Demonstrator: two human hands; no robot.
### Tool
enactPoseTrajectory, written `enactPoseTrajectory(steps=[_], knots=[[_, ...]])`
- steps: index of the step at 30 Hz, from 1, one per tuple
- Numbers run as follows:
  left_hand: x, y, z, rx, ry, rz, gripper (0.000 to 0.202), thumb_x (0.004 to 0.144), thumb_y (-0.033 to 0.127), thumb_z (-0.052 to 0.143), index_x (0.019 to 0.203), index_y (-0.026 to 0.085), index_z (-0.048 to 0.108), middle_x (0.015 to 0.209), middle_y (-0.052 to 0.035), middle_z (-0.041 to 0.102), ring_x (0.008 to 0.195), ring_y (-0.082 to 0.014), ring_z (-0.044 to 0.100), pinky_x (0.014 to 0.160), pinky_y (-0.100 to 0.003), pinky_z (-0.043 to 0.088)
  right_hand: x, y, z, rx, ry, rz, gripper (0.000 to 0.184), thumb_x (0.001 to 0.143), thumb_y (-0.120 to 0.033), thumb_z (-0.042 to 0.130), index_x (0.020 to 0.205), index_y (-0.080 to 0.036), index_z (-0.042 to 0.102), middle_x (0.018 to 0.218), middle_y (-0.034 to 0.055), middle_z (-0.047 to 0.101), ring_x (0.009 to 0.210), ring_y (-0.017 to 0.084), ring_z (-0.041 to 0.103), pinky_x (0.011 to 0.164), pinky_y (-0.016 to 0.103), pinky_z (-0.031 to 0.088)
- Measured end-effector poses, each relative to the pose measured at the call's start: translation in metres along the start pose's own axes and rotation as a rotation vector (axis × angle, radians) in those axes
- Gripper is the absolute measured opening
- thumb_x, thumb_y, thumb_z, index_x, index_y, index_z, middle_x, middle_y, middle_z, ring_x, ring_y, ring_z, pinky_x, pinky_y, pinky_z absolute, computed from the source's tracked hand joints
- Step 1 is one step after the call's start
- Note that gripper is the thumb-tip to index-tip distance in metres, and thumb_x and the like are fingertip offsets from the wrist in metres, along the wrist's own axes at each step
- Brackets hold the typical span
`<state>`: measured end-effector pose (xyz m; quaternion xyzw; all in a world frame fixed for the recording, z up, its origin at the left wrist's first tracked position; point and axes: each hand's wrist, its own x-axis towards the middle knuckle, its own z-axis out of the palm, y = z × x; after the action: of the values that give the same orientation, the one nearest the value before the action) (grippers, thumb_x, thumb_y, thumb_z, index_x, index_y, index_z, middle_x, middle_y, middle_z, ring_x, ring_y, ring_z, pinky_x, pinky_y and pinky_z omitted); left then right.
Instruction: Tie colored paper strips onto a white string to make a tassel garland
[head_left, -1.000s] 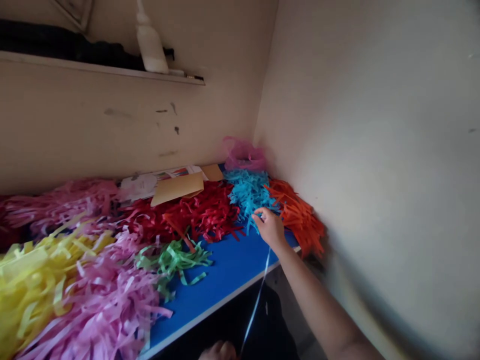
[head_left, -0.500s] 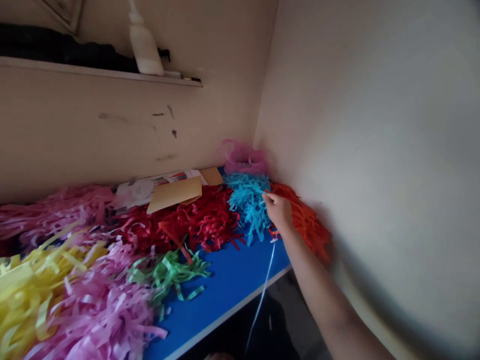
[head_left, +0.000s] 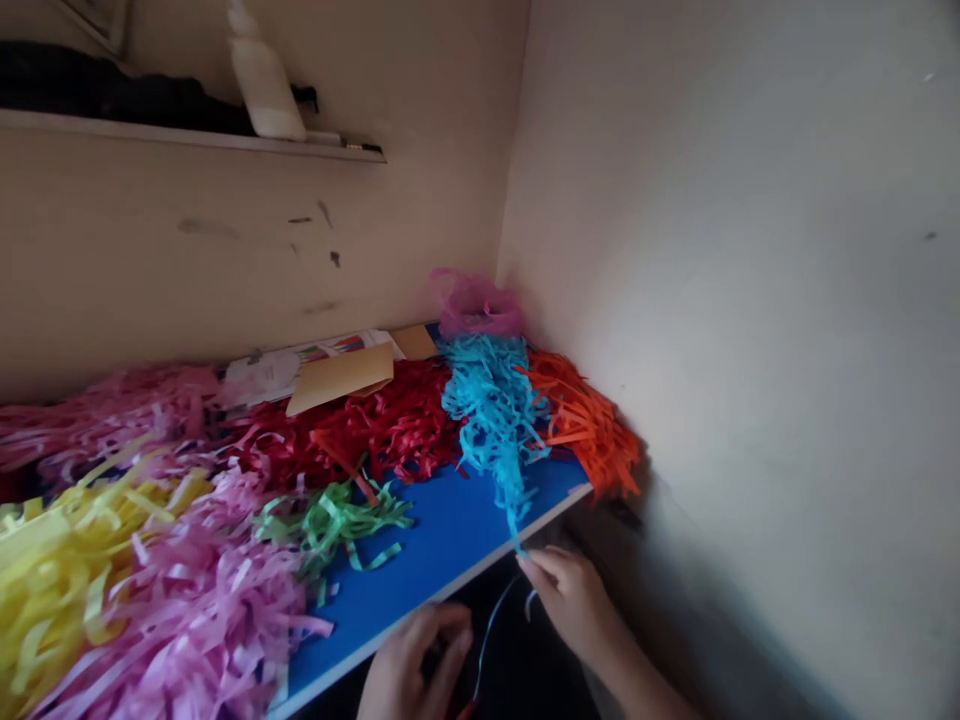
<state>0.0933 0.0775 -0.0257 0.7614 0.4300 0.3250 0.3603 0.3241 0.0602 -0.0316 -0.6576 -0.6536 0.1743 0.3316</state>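
My right hand is closed in a pinch on the end of a blue paper strip, just off the table's front edge. The strip trails back to the pile of shredded blue paper. To its left, my left hand has its fingers curled toward the thumb at the table edge; what they hold, if anything, is hidden. A thin pale string hangs between the two hands, below the table edge. Orange paper strips lie beside the blue pile on its right.
On the blue table lie piles of red, green, pink and yellow paper strips. A folded brown card and a pink plastic bag are behind. Above, a white bottle stands on a shelf.
My right hand has drawn back from the blue pile toward the table's front edge, pulling blue paper with it. My left hand has come up into view.
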Motion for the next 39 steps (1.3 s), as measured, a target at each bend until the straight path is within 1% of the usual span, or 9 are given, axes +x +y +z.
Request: enactPoseTrajectory(steps=[3, 7, 11, 15, 20, 24, 28, 36, 39], knots=[[0.046, 0.02, -0.003, 0.088, 0.143, 0.078, 0.021, 0.092, 0.035, 0.052, 0.092, 0.023, 0.069, 0.085, -0.0052, 0.073, 0.078, -0.0182, 0.069, 0.07, -0.025, 0.054, -0.018, -0.004, 0.01, 0.03, -0.009, 0.021, 0.033, 0.096, -0.037, 0.05, 0.076, -0.024, 0.073, 0.068, 0.0047, 0.068, 0.063, 0.019, 0.064, 0.058, 0.027, 0.04], [0.114, 0.032, 0.018, 0.235, 0.221, 0.106, 0.025, 0.093, 0.029, 0.047, 0.099, 0.019, 0.069, 0.096, -0.0087, 0.073, 0.091, -0.0212, 0.067, 0.082, -0.032, 0.052, -0.028, -0.005, 0.028, 0.009, 0.01, 0.021, 0.028, 0.093, -0.035, 0.053, 0.078, -0.027, 0.074, 0.068, 0.0057, 0.069, 0.061, 0.022, 0.065, 0.055, 0.029, 0.04], [0.146, 0.033, 0.039, 0.322, 0.24, 0.06, 0.022, 0.084, 0.028, 0.061, 0.102, 0.019, 0.069, 0.098, -0.0114, 0.072, 0.094, -0.0259, 0.065, 0.085, -0.038, 0.048, -0.037, -0.002, 0.031, 0.076, -0.021, 0.042, 0.018, 0.088, -0.035, 0.06, 0.084, -0.028, 0.076, 0.071, 0.0059, 0.069, 0.063, 0.021, 0.063, 0.057, 0.029, 0.041], [0.129, 0.024, 0.036, 0.332, 0.193, 0.091, 0.012, 0.079, 0.021, 0.064, 0.088, 0.023, 0.071, 0.086, -0.0056, 0.074, 0.087, -0.0234, 0.067, 0.082, -0.036, 0.047, -0.041, 0.001, 0.0, 0.601, 0.067, 0.255, 0.042, 0.079, -0.044, 0.07, 0.116, -0.026, 0.067, 0.06, -0.0031, 0.05, 0.051, 0.014, 0.046, 0.05, 0.025, 0.036], [0.097, 0.012, 0.02, 0.257, 0.242, 0.131, 0.016, 0.085, 0.025, 0.055, 0.088, 0.021, 0.07, 0.089, -0.0063, 0.074, 0.087, -0.0215, 0.068, 0.081, -0.035, 0.05, -0.005, -0.004, -0.035, 1.308, 0.228, 0.391, 0.047, 0.074, -0.044, 0.076, 0.113, -0.023, 0.062, 0.06, -0.0102, 0.026, 0.046, 0.006, 0.016, 0.043, 0.02, 0.016], [0.087, 0.013, 0.013, 0.224, 0.252, 0.175, 0.016, 0.083, 0.023, 0.054, 0.086, 0.023, 0.07, 0.088, -0.005, 0.075, 0.086, -0.0215, 0.068, 0.082, -0.036, 0.051, 0.04, -0.014, -0.038, 1.228, 0.241, 0.278, 0.05, 0.073, -0.041, 0.078, 0.116, -0.024, 0.06, 0.062, -0.0101, 0.029, 0.048, 0.007, 0.019, 0.045, 0.021, 0.018], [0.083, 0.017, 0.009, 0.202, 0.283, 0.183, 0.02, 0.082, 0.021, 0.051, 0.087, 0.022, 0.07, 0.088, -0.0055, 0.075, 0.086, -0.0218, 0.069, 0.081, -0.036, 0.052, 0.066, -0.021, -0.037, 0.978, 0.102, 0.17, 0.047, 0.074, -0.046, 0.075, 0.11, -0.018, 0.066, 0.06, -0.0088, 0.035, 0.052, 0.008, 0.032, 0.051, 0.022, 0.03], [0.076, 0.011, 0.01, 0.159, 0.295, 0.143, 0.02, 0.084, 0.022, 0.051, 0.093, 0.021, 0.069, 0.089, -0.0041, 0.074, 0.083, -0.0191, 0.069, 0.075, -0.03, 0.054, 0.033, -0.027, -0.043, 0.675, 0.045, 0.123, 0.023, 0.079, -0.041, 0.068, 0.087, -0.019, 0.075, 0.067, 0.0006, 0.067, 0.06, 0.015, 0.058, 0.059, 0.025, 0.045], [0.066, 0.013, 0.002, 0.207, 0.338, 0.124, 0.023, 0.084, 0.023, 0.054, 0.102, 0.022, 0.069, 0.1, -0.0081, 0.073, 0.096, -0.0249, 0.066, 0.088, -0.041, 0.051, 0.012, -0.029, -0.055, 0.624, 0.16, 0.144, 0.024, 0.081, -0.042, 0.066, 0.087, -0.021, 0.075, 0.069, 0.0032, 0.071, 0.064, 0.019, 0.064, 0.062, 0.028, 0.05]])
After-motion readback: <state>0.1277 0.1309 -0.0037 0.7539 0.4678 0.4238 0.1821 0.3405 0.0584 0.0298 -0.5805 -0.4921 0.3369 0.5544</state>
